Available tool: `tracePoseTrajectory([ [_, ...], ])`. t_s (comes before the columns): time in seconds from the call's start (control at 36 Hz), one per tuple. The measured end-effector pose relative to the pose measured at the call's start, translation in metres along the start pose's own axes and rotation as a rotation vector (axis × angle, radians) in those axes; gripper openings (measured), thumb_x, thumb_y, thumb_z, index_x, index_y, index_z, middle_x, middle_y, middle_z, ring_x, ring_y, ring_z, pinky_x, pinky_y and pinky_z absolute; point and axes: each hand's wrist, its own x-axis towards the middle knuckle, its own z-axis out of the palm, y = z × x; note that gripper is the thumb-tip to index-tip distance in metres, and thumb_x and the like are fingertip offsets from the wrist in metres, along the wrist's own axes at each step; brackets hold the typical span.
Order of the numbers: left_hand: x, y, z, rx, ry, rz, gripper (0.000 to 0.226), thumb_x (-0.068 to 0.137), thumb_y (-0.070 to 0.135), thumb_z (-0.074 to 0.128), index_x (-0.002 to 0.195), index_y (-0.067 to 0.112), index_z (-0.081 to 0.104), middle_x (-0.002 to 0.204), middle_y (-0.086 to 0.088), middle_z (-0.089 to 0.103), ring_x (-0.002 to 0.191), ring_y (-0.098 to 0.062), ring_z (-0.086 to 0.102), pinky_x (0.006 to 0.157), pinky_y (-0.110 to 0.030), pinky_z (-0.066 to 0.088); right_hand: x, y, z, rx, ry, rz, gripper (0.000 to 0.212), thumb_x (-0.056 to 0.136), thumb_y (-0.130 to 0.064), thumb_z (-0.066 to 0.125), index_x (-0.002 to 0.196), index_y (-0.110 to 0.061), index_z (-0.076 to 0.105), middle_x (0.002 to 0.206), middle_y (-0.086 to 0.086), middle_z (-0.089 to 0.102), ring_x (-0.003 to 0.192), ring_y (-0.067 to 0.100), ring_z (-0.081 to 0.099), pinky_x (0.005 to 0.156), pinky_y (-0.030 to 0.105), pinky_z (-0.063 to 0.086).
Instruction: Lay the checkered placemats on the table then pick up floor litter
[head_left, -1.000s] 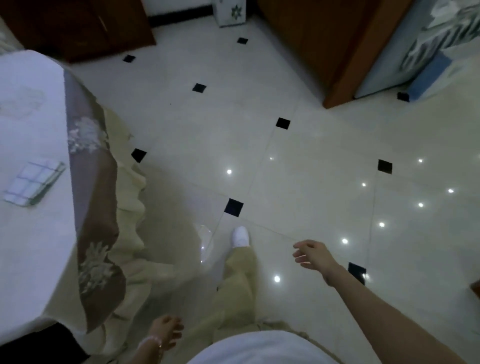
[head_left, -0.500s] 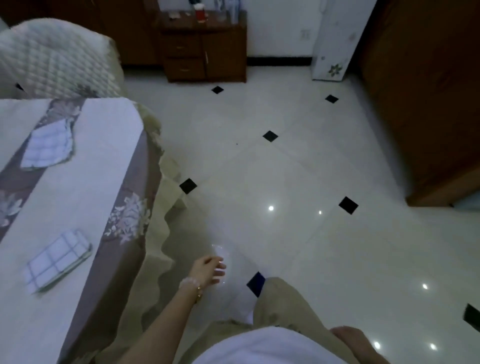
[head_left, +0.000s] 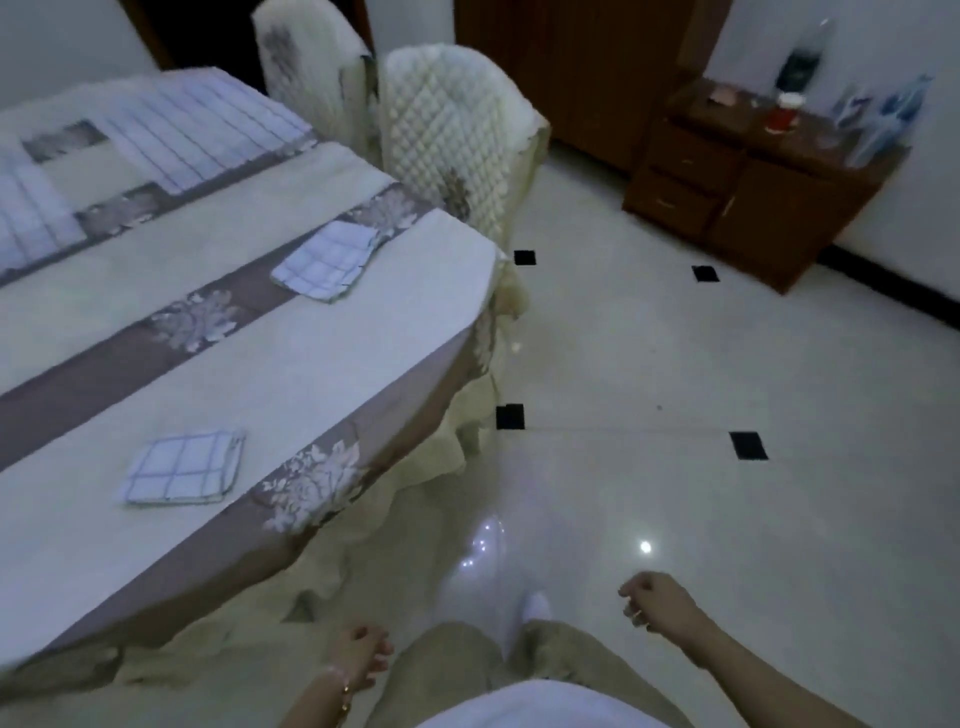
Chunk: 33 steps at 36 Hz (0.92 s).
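Note:
On the table (head_left: 363, 353) lie two folded checkered placemats, one near me (head_left: 182, 467) and one farther along (head_left: 324, 267). Two larger checkered placemats lie spread at the far end, one (head_left: 208, 130) to the right of the other (head_left: 31, 218). A clear, glinting piece of plastic litter (head_left: 483, 545) lies on the floor in front of my foot. My left hand (head_left: 361, 657) hangs by my thigh, fingers loosely curled, holding nothing. My right hand (head_left: 654, 603) hovers low over the floor, loosely curled and empty, to the right of the litter.
The tablecloth's skirt (head_left: 415, 467) hangs to the floor on my left. Two quilted chairs, one (head_left: 447, 135) in front of the other (head_left: 306, 67), stand at the table's far side. A wooden cabinet (head_left: 753, 192) with bottles stands at the back right. White tiled floor (head_left: 727, 364) stretches ahead.
My left hand, which reached down to the clear plastic half a second ago, has drawn back to my thigh without it. My right hand has come back into view. My view has swung up.

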Motion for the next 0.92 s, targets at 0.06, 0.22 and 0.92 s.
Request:
tracePoseTrajectory([
  [0.06,-0.007,-0.011,0.000,-0.086,0.067,-0.020,0.019,0.094,0.007,0.049,0.077,0.004,0.057,0.066,-0.013,0.058,0.054,-0.019,0.048,0.055,-0.022,0.033,0.023,-0.043,-0.014,-0.067,-0.023,-0.111,0.021,0.096,-0.014,0.044,0.094,-0.007,0.063,0.083,0.010,0.066,0.071,0.019,0.059,0.064,0.025,0.045],
  [0.22,-0.030,-0.032,0.004,-0.289,0.243,-0.080,0.020,0.089,-0.006,0.051,0.071,-0.007,0.060,0.065,-0.021,0.060,0.054,-0.025,0.052,0.050,-0.027,0.041,0.066,-0.156,-0.005,-0.141,-0.150,-0.322,0.023,0.096,-0.010,0.042,0.095,-0.007,0.064,0.082,0.010,0.066,0.072,0.020,0.060,0.067,0.027,0.046],
  [0.92,0.012,0.177,-0.073,0.680,0.688,0.653,0.051,0.096,0.025,0.037,0.146,0.019,0.030,0.156,0.003,0.023,0.145,-0.013,0.020,0.118,-0.029,0.013,0.068,-0.410,0.072,-0.186,-0.194,-0.864,0.021,0.091,-0.005,0.051,0.100,-0.017,0.065,0.091,0.007,0.069,0.090,0.017,0.064,0.086,0.035,0.049],
])
